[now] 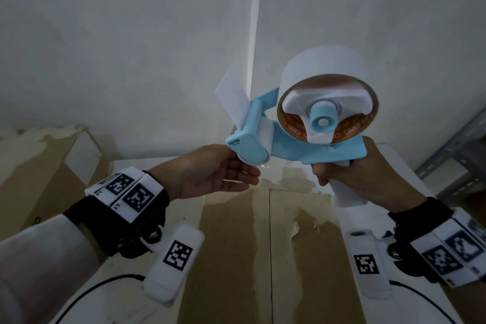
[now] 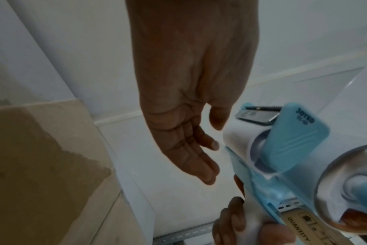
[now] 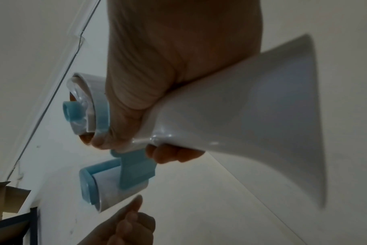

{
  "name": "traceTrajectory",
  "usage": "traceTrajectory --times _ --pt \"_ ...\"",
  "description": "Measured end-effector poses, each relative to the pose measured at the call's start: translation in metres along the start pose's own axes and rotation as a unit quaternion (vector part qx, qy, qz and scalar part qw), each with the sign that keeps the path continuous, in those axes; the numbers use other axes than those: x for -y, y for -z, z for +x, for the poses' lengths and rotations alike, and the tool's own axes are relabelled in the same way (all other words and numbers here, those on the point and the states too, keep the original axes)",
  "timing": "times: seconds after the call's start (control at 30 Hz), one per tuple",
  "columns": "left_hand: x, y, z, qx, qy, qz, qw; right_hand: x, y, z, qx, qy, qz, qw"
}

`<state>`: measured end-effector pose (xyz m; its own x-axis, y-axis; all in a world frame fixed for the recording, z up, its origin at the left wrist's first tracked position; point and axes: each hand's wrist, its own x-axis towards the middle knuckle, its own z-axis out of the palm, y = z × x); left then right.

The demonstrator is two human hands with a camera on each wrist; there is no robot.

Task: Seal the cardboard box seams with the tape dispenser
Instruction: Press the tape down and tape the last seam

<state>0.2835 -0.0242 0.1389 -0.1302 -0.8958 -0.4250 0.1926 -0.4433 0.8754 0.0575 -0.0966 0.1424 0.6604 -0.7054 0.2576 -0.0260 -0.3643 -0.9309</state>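
Note:
My right hand (image 1: 349,173) grips the white handle (image 3: 251,116) of a light-blue tape dispenser (image 1: 297,137) and holds it up above the cardboard box (image 1: 234,244). A roll of clear tape (image 1: 326,87) sits on its hub. My left hand (image 1: 210,173) is open, fingers straight, just under the dispenser's roller end (image 2: 279,137), and whether it touches it I cannot tell. A free flap of tape (image 1: 232,95) sticks up from the cutter. The box's centre seam (image 1: 269,258) runs between two closed brown flaps.
Another opened cardboard box (image 1: 39,163) stands at the left. A grey metal shelf frame (image 1: 452,160) is at the right. White walls meet in a corner behind. Cables run from both wrist units across the box.

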Motion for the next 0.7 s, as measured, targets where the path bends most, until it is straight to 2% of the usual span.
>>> traceTrajectory --times 0.23,0.47,0.6,0.7 --pt "0.0 -0.006 -0.002 -0.041 0.013 0.022 0.999 -0.002 -0.005 -0.002 -0.001 0.003 0.001 1.0" --pt "0.002 0.0 -0.007 -0.007 0.058 0.017 0.998 0.002 -0.01 -0.008 0.05 0.022 0.061 0.997" --pt "0.005 0.002 -0.008 -0.049 0.014 0.008 0.999 0.006 -0.011 -0.008 0.05 0.015 0.021 0.998" --pt "0.008 -0.001 -0.006 -0.1 -0.024 0.052 0.993 0.0 -0.011 -0.005 0.022 -0.003 -0.014 1.0"
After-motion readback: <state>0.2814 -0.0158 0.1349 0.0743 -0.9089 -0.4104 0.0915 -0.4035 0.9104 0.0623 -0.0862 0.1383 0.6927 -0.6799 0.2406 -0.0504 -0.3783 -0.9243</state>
